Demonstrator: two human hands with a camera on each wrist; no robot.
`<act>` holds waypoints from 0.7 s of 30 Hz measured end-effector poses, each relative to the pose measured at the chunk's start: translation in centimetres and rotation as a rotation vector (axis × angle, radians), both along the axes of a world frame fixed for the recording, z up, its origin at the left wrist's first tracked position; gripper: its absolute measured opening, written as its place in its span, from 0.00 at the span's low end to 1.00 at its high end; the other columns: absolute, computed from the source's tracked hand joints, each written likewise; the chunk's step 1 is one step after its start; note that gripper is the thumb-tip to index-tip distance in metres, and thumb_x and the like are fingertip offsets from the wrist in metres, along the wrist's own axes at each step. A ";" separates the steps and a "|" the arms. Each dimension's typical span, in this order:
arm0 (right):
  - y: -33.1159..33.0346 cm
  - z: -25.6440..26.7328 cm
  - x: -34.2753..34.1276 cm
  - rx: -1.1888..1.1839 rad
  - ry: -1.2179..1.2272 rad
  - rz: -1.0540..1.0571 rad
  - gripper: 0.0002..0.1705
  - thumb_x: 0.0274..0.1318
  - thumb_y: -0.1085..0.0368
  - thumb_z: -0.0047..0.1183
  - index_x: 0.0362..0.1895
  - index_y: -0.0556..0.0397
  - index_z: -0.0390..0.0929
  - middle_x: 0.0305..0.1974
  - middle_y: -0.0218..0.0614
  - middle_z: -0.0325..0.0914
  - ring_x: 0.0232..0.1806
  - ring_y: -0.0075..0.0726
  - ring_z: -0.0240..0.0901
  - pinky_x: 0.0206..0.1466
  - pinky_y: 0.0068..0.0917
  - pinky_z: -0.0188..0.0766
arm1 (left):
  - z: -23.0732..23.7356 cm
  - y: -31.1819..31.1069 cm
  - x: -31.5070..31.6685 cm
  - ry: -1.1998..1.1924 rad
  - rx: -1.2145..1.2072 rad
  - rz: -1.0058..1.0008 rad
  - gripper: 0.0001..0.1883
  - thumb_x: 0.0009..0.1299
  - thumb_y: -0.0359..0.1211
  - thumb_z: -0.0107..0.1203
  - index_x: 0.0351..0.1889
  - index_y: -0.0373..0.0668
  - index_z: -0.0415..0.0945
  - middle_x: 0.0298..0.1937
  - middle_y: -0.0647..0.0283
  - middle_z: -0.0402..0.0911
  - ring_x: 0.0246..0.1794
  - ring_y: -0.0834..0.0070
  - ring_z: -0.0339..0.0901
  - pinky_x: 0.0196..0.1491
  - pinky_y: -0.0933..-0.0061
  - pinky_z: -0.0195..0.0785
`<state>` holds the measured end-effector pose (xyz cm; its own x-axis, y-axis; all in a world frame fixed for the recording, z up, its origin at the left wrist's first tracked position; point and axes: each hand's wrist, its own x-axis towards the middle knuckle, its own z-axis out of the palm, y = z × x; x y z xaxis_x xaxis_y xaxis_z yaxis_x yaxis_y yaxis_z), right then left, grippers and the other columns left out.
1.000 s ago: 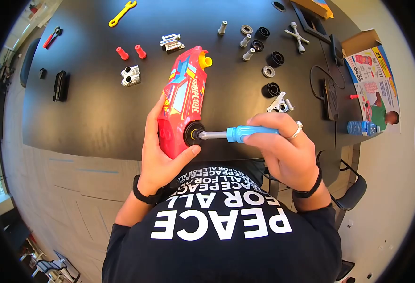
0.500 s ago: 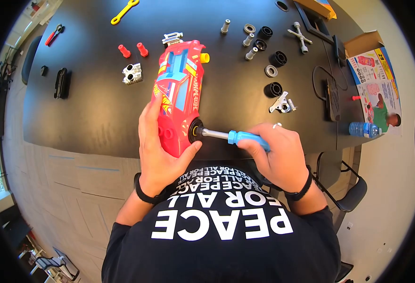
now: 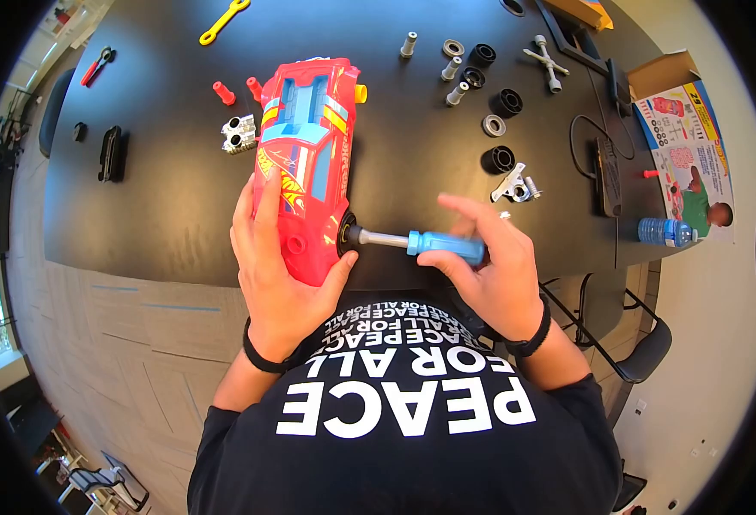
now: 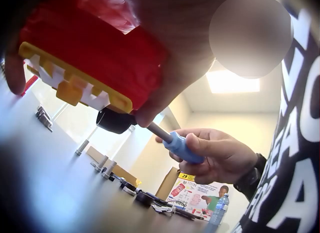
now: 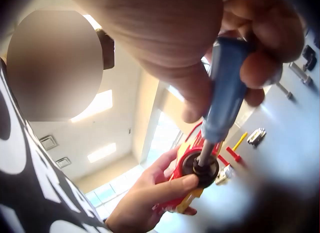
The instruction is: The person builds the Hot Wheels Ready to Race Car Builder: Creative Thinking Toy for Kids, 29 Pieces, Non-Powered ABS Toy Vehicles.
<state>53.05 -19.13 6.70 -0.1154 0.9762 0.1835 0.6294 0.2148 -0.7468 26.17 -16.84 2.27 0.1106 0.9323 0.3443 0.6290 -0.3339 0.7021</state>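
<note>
Your right hand [image 3: 496, 268] had straightened its forefinger, suggesting a regrip; it pinched the blue driver [image 3: 448, 246], seemingly seated at the black wheel [image 3: 345, 230]. Your left hand [image 3: 276, 279] gripped the red toy car [image 3: 340, 163], rolled roof-upward above the table [image 3: 421, 154]. Beyond, a silver engine piece [image 3: 239, 135] and red pegs [image 3: 223, 94] crowded its left side.

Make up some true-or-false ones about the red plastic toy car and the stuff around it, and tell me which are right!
1. The left hand holds the red plastic toy car. True.
2. The screwdriver with a blue handle and grey shaft reaches the round black wheel on the car. True.
3. The left hand holds the screwdriver. False: the right hand does.
4. The grey cross-shaped wrench lies right of the car in the head view. True.
5. The wrench touches the car. False: they are apart.
</note>
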 end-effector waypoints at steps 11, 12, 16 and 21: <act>-0.6 -2.0 0.4 -0.236 0.047 0.050 0.35 0.64 0.65 0.76 0.72 0.54 0.75 0.42 0.41 0.85 0.41 0.51 0.84 0.46 0.41 0.79 | -0.4 0.0 0.1 0.023 0.028 -0.020 0.63 0.56 0.36 0.86 0.90 0.47 0.59 0.86 0.37 0.59 0.82 0.35 0.64 0.76 0.39 0.66; -0.6 -2.2 0.5 -0.265 0.045 0.065 0.34 0.65 0.67 0.75 0.71 0.55 0.75 0.42 0.42 0.86 0.40 0.51 0.85 0.45 0.41 0.79 | -0.4 0.0 0.2 0.033 0.035 -0.025 0.63 0.56 0.36 0.86 0.90 0.47 0.59 0.86 0.37 0.59 0.82 0.35 0.64 0.76 0.39 0.66; -0.5 -1.1 -1.2 0.004 0.011 -0.057 0.24 0.76 0.66 0.66 0.69 0.58 0.77 0.35 0.46 0.88 0.38 0.53 0.87 0.44 0.42 0.80 | -0.3 -0.2 0.5 0.060 0.035 -0.019 0.63 0.56 0.37 0.85 0.90 0.46 0.59 0.86 0.36 0.59 0.82 0.35 0.63 0.76 0.39 0.66; -0.7 -1.0 -0.7 -0.199 0.062 0.020 0.36 0.70 0.66 0.71 0.77 0.55 0.72 0.41 0.44 0.86 0.40 0.51 0.86 0.43 0.42 0.79 | -0.2 -0.3 0.6 0.098 0.045 -0.020 0.63 0.56 0.38 0.85 0.90 0.46 0.59 0.87 0.36 0.58 0.82 0.35 0.63 0.76 0.39 0.66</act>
<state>52.32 -19.84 5.68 -0.1298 0.9915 -0.0053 0.5781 0.0713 -0.8128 26.76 -17.18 2.05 0.1644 0.9134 0.3725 0.6871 -0.3770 0.6212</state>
